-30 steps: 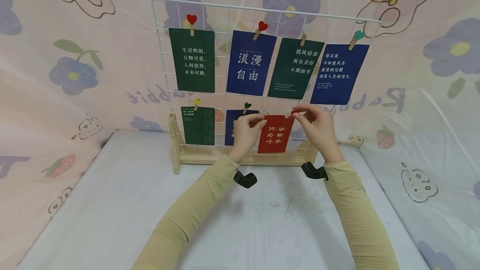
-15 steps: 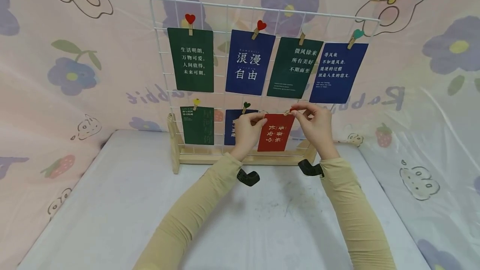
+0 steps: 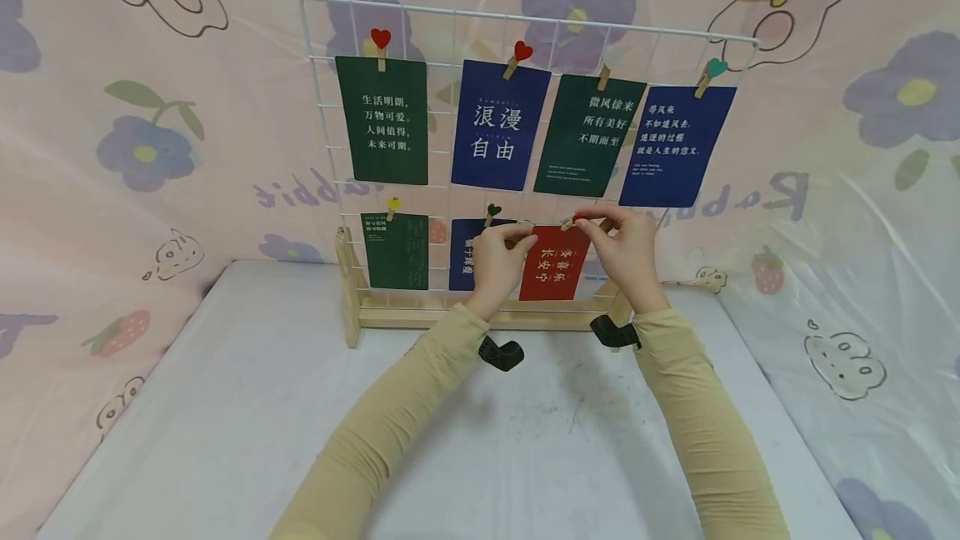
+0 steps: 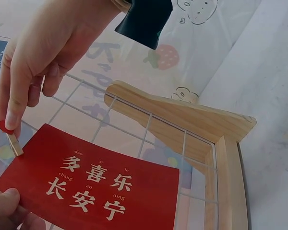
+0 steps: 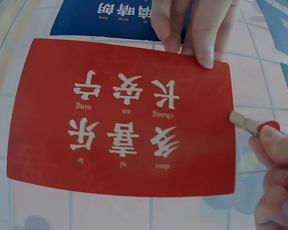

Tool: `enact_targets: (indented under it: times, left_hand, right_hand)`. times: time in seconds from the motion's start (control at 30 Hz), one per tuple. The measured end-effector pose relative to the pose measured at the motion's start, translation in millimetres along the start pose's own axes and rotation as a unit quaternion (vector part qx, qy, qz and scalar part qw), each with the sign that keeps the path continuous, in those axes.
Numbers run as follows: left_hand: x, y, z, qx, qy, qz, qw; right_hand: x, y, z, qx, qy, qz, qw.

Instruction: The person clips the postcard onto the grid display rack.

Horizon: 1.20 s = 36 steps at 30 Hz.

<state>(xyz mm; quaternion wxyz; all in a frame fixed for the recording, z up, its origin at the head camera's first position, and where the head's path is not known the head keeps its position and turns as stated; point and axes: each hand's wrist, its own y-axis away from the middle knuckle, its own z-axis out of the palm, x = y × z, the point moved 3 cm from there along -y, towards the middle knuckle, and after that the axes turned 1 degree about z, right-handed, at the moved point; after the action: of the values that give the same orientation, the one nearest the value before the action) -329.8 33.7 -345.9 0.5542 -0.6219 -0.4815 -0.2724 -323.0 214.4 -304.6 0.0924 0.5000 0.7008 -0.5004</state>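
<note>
A red card [image 3: 553, 265] with white lettering stands against the lower part of the white wire grid [image 3: 442, 98]. My left hand [image 3: 501, 263] pinches its upper left corner between thumb and fingers. My right hand [image 3: 626, 252] pinches a small wooden clothespin [image 5: 244, 122] by its red end. In the right wrist view the clothespin's tip is right at the card's top edge, near the middle. Partly behind my left hand, a blue card [image 3: 461, 252] hangs from a clip with a dark green heart [image 3: 492, 211].
Green and blue cards hang along the upper row, such as the blue card [image 3: 501, 125] under a red heart clip. A green card [image 3: 396, 252] hangs at the lower left. The grid stands in a wooden base [image 3: 405, 319] on a white table [image 3: 517, 440].
My right hand has moved left with the clothespin, along the red card's top edge toward its middle. The red card has risen slightly; my left hand still pinches its corner.
</note>
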Motion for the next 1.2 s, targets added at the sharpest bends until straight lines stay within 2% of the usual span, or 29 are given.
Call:
enact_targets:
  times: [0.33, 0.87, 1.2]
  left_hand:
    - [1.7, -0.4, 1.0, 0.010, 0.001, -0.004, 0.9999]
    - [0.6, 0.8, 0.1, 0.018, -0.002, -0.005, 0.9998]
    - [-3.0, 2.6, -3.7, 0.019, 0.020, -0.015, 0.9995]
  right_hand:
    - [-2.4, -2.4, 4.5, -0.017, 0.020, 0.017, 1.000]
    - [-7.7, -4.2, 10.5, -0.037, 0.042, 0.018, 0.998]
    - [-1.1, -0.2, 17.4, -0.032, 0.018, 0.030, 0.999]
